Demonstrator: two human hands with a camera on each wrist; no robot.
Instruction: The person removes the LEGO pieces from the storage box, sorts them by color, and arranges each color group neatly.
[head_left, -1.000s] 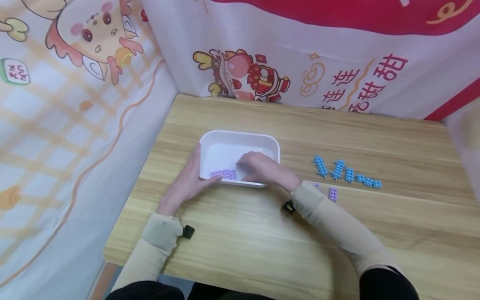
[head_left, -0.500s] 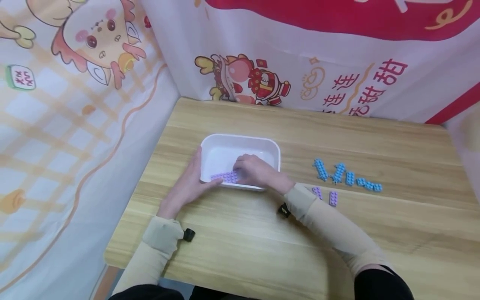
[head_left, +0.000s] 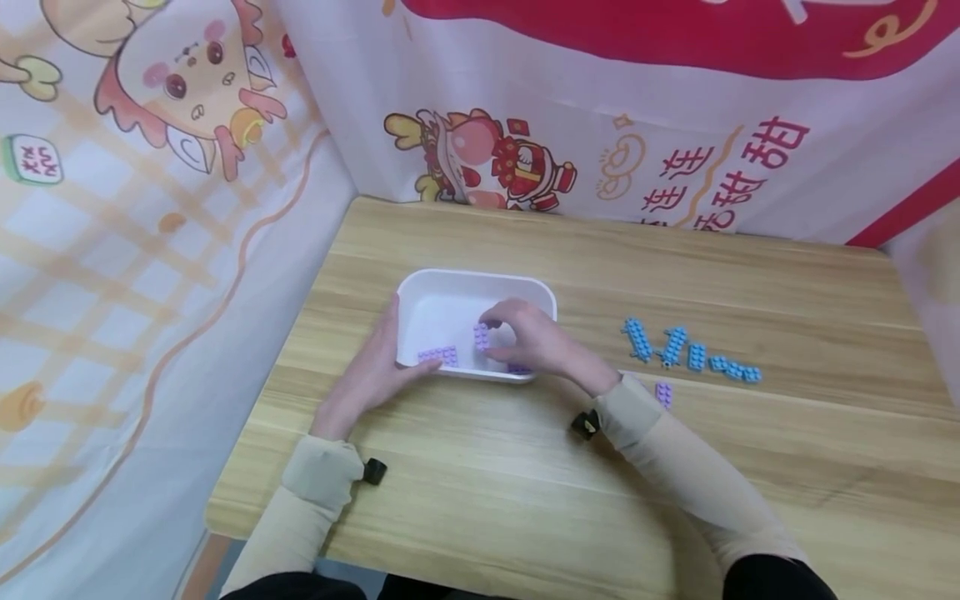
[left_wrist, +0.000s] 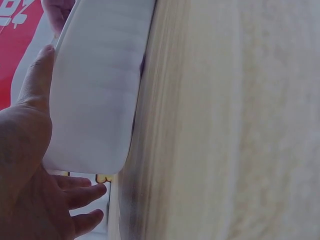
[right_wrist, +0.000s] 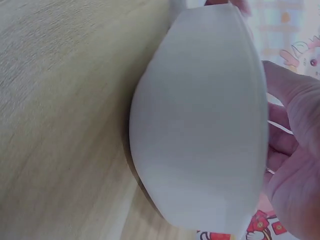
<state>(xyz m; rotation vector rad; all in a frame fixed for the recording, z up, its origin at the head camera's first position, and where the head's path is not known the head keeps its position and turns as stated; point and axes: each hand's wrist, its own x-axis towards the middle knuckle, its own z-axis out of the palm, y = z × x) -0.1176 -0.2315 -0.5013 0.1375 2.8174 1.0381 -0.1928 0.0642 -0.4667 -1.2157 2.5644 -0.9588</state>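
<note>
A white plastic tray [head_left: 450, 304] stands on the table. My left hand [head_left: 363, 375] rests at its front left corner, thumb along the front rim and fingers by the left side. In the left wrist view those fingers extend past the tray's end. Inside the tray, my right hand [head_left: 536, 337] pinches a purple studded toy brick [head_left: 481, 337] between thumb and fingers. More purple bricks [head_left: 438, 357] lie along the tray's front wall, partly covered by the left thumb. Another purple piece [head_left: 519, 368] shows beneath the right hand. In the right wrist view, the tray's wall hides the held brick.
Several blue brick pieces [head_left: 675, 346] lie on the wooden table [head_left: 465, 475] to the right of the tray. A purple brick [head_left: 663, 395] sits just in front of them, beside the right sleeve. Printed cloth [head_left: 585, 142] hangs behind the table and on the left.
The right hand has drawn one purple brick away from the group in the tray and turned it. The right forearm has shifted right, covering a purple brick on the table. The left hand stays put.
</note>
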